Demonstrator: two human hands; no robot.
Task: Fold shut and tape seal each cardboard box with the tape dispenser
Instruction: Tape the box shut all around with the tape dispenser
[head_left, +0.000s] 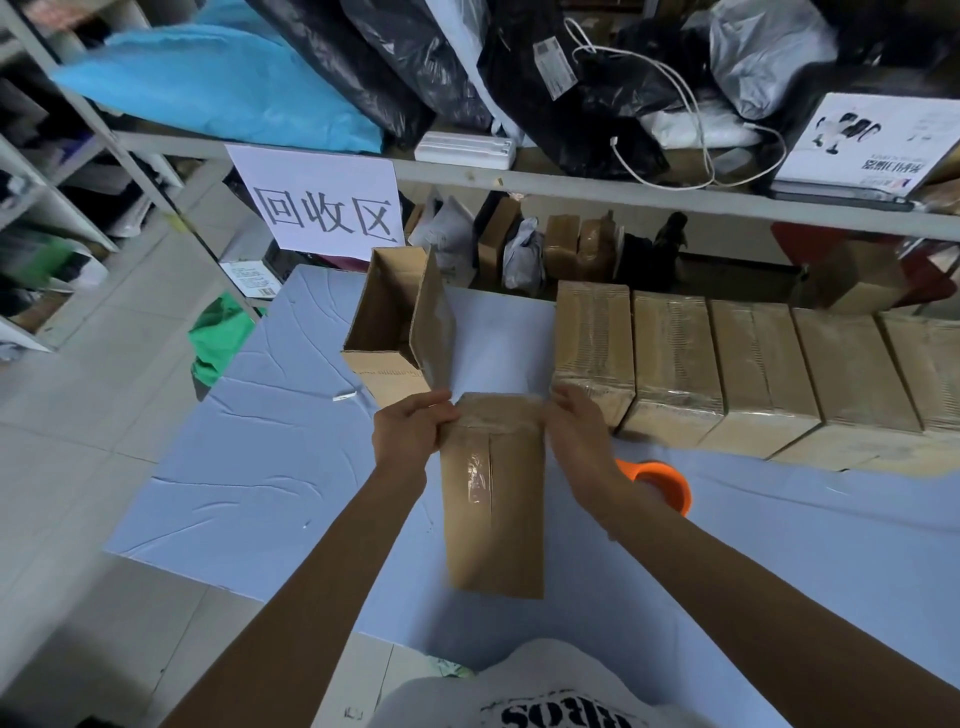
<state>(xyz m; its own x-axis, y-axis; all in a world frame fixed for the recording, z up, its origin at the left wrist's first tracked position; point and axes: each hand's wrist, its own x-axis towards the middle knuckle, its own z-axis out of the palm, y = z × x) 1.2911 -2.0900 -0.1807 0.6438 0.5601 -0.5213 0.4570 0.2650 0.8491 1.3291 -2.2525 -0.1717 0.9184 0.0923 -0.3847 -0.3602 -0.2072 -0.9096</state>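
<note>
So you've got the cardboard box (496, 509) lying lengthwise in the middle of the blue-covered table (249, 467), one short end toward you and the other pointing away. A strip of clear tape runs along the seam on its top face, with more tape shining across the far end.

Your left hand (410, 431) grips the far left corner of that box, fingers curled round the edge and thumb up on top. Your right hand (576, 431) sits against the far right side with the fingers looking pretty straight, so it's pressing flat rather than grabbing.

The orange tape dispenser (662, 486) rests on the table just right of the box, half hidden behind your right forearm.

Far left of your hands there's an open box (389, 322) with one flap standing up. To the right, a row of sealed boxes (727, 364) lines the far side of the table. Behind it all, a white sign (322, 202) with three big characters hangs off the shelf (623, 189).
</note>
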